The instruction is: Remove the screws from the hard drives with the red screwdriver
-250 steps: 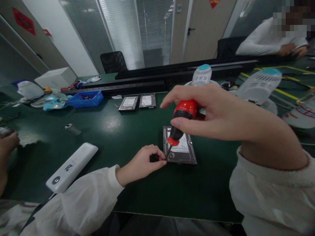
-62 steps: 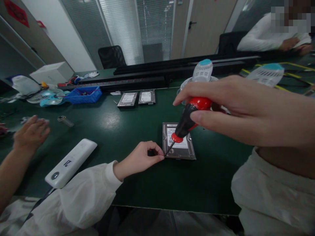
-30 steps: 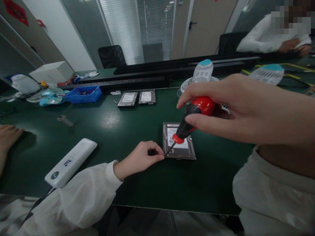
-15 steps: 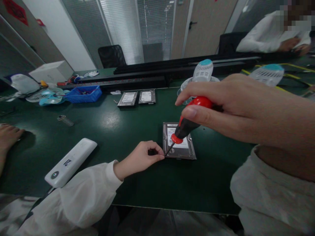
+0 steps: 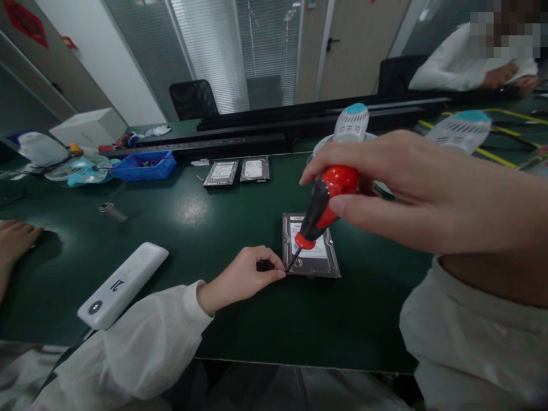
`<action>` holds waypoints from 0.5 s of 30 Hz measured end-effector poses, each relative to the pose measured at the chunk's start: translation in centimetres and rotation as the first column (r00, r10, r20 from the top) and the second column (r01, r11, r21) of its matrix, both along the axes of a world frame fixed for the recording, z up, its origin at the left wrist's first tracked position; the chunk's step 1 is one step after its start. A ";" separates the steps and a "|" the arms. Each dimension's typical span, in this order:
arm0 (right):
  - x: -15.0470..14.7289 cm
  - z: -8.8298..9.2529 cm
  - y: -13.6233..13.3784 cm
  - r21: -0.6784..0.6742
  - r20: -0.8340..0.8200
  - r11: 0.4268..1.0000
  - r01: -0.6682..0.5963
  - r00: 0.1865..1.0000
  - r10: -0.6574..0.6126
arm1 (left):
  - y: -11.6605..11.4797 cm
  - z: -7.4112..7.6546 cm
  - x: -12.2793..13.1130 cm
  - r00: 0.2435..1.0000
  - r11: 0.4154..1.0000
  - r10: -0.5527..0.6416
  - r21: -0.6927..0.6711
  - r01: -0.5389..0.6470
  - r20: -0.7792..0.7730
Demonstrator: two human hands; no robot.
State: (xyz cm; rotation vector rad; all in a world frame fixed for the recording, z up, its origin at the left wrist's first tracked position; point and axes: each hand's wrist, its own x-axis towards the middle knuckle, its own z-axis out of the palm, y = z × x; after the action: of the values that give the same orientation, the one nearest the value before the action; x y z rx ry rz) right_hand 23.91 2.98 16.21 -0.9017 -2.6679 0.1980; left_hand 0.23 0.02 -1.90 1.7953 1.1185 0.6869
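A hard drive point(image 5: 319, 264) lies flat on the green table with its white label up. My right hand point(image 5: 411, 191) is closed around the red and black handle of a screwdriver point(image 5: 315, 210). Its thin shaft slants down to the drive's near left corner. At that corner, the thumb and fingertips of my left hand point(image 5: 246, 275) are pinched together beside the screwdriver tip. Whatever sits between those fingertips is too small to make out. The tip itself is partly hidden by them.
Two more hard drives point(image 5: 220, 173) lie farther back, near a blue basket point(image 5: 145, 165). A white power bank point(image 5: 124, 285) rests by my left sleeve, with a small metal cylinder point(image 5: 113, 212) beyond. Another person's hand point(image 5: 17, 242) is at the left edge; someone sits at the far right.
The screwdriver handle has turned and shifted slightly left, and my right thumb and fingers have moved on it. My left hand and the hard drive have stayed in place.
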 end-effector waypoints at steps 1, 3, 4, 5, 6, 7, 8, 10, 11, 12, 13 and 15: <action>0.0 0.0 0.0 0.008 0.001 1.000 -0.001 1.000 0.001 | 0.0 0.0 0.0 1.000 1.000 -0.002 0.000 0.002 -0.003; -0.1 0.0 0.0 0.036 0.002 0.999 0.022 1.000 -0.022 | 0.0 0.0 0.0 1.000 1.000 0.000 0.002 0.000 -0.004; -0.1 -0.1 0.0 0.058 -0.020 0.998 0.031 0.999 -0.030 | 0.0 0.0 0.0 1.000 1.000 0.004 0.002 -0.004 -0.002; -0.2 -0.2 0.1 0.086 -0.040 0.996 0.036 0.999 -0.032 | 0.0 0.0 0.0 1.000 1.000 0.007 0.003 -0.007 -0.001; -0.2 -0.3 0.2 0.109 -0.049 0.993 0.041 0.998 -0.035 | 0.0 0.0 0.0 1.000 1.000 0.007 0.003 -0.007 0.000; -0.3 -0.4 0.2 0.121 -0.050 0.992 0.042 0.998 -0.036 | 0.0 0.0 0.0 1.000 1.000 0.006 0.003 -0.006 0.001; -0.3 -0.5 0.3 0.118 -0.046 0.992 0.033 0.999 -0.028 | 0.0 -0.1 0.0 1.000 1.000 0.003 0.003 -0.003 0.001; -0.3 -0.6 0.4 0.074 -0.047 0.997 -0.025 0.998 0.029 | 0.0 0.0 0.1 1.000 1.000 -0.001 0.002 0.001 -0.003; -0.3 -0.6 0.4 0.041 -0.052 0.998 -0.053 0.997 0.055 | 0.0 0.0 0.1 1.000 1.000 0.001 0.002 -0.001 -0.005; -0.3 -0.6 0.5 0.023 -0.065 0.997 -0.072 0.995 0.073 | 0.0 0.0 0.1 1.000 1.000 0.003 0.001 -0.003 -0.009; -0.3 -0.7 0.5 0.018 -0.081 0.997 -0.075 0.994 0.076 | 0.0 0.1 0.1 1.000 1.000 0.008 0.000 -0.008 -0.012; -0.4 -0.8 0.6 0.036 -0.103 0.999 -0.039 0.994 0.043 | 0.0 0.1 0.1 1.000 1.000 0.017 0.001 -0.017 -0.015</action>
State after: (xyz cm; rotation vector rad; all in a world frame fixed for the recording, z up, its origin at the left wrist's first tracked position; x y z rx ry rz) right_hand 23.54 3.54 15.45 -0.8045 -2.5872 0.2034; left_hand 0.36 0.00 -1.77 1.7962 1.1451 0.6849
